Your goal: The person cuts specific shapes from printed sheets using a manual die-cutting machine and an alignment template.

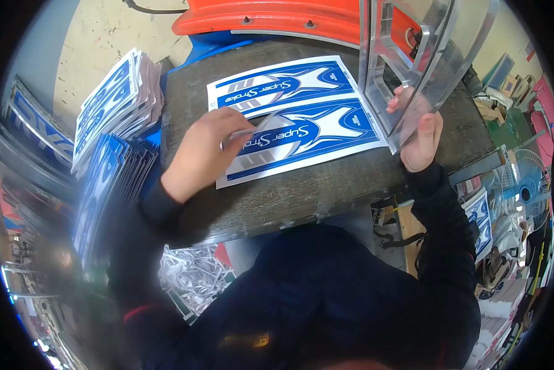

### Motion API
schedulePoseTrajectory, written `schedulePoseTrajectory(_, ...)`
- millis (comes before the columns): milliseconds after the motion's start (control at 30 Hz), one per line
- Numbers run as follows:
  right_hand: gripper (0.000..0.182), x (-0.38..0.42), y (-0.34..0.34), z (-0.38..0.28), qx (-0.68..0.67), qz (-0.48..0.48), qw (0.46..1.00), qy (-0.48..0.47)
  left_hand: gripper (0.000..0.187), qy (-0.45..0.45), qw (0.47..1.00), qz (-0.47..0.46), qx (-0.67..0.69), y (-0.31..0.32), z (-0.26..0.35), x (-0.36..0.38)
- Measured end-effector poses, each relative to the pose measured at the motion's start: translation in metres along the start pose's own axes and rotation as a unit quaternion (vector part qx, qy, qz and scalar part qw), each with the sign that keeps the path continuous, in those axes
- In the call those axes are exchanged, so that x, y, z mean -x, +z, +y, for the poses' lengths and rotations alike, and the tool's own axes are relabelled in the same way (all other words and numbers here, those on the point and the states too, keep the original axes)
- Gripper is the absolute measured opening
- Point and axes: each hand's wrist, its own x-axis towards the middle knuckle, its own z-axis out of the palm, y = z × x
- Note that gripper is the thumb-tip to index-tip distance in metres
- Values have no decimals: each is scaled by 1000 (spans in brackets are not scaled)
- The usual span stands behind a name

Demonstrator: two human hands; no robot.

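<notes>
A printed sheet (pixel 344 126) with two blue and white "Super Stroke" panels lies flat on the dark work board (pixel 277 206). My left hand (pixel 201 151) is over the sheet's left part, thumb and fingers closed in a pinch. At its fingertips shows a thin pale flap (pixel 272 125) with a dark gap beside it; I cannot tell whether it is part of the sheet. My right hand (pixel 420 143) grips a thick clear plastic frame (pixel 440 68) with cut-outs. The frame stands tilted upright, its lower corner at the sheet's right edge.
At left are a stack of printed sheets (pixel 113 98) and a pile of blue cut panels (pixel 113 179). Behind the board stands an orange machine part (pixel 277 18) with bolts. White paper scraps (pixel 196 277) fill a bin below. A fan (pixel 523 179) is at right.
</notes>
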Motion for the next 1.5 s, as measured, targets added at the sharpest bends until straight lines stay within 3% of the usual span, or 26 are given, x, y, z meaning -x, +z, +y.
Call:
schedulePoseTrajectory(167, 70, 1, -2, 0, -13, -1, 1000, 14, 33, 127, 988, -61, 60, -3, 65, 20)
schedulePoseTrajectory(300, 72, 1, 1, -2, -12, 5, 1000, 13, 25, 108, 987, -58, 105, -3, 81, 38)
schedulePoseTrajectory(367, 73, 2, 1, -2, -10, -1, 1000, 20, 11, -139, 979, 30, 145, -10, 70, 49)
schedulePoseTrajectory(433, 73, 2, 0, -1, -8, -6, 1000, 15, 11, -247, 905, 119, 325, -6, 35, 58)
schedulePoseTrajectory(567, 74, 3, 0, -1, 10, -5, 1000, 8, 14, -256, 885, 134, 364, 7, -2, 77)
schedulePoseTrajectory(700, 74, 5, 0, -1, 2, -5, 1000, 19, 20, -288, 865, 292, 288, -13, 7, 83)
schedulePoseTrajectory(833, 72, 8, -6, 11, 6, 12, 1000, -10, 15, -230, 820, 489, 191, -43, -15, 115)
schedulePoseTrajectory(867, 71, 7, -4, 12, -4, 16, 1000, -18, 16, -185, 834, 516, 62, -59, -23, 122)
schedulePoseTrajectory(900, 74, 8, -6, 12, -2, 19, 1000, -8, 22, -171, 788, 561, 188, -72, -8, 121)
schedulePoseTrajectory(967, 78, 9, -11, 18, -49, -1, 999, -2, 26, -212, 782, 583, 61, -109, -9, 150)
schedulePoseTrajectory(1100, 78, 8, -15, 25, -60, 29, 998, -8, 31, -289, 816, 498, 50, -178, -10, 224)
schedulePoseTrajectory(1233, 80, 5, -14, 23, -58, 16, 998, -1, 27, -443, 830, 324, 99, -214, -28, 285)
schedulePoseTrajectory(1300, 78, 5, -15, 22, -64, 2, 998, -2, 32, -466, 833, 297, 29, -218, -49, 309)
schedulePoseTrajectory(1333, 78, 6, -15, 22, -62, 3, 998, -3, 34, -444, 789, 291, -310, -206, -35, 286)
schedulePoseTrajectory(1367, 77, 6, -14, 23, -62, 0, 998, -4, 36, -367, 654, 253, -611, -192, -20, 256)
schedulePoseTrajectory(1433, 75, 8, -17, 22, -48, 2, 999, -4, 36, -261, 799, 372, -393, -158, 7, 185)
schedulePoseTrajectory(1500, 70, 7, -18, 18, -6, -41, 999, -4, 37, -211, 889, 296, -278, -119, 21, 132)
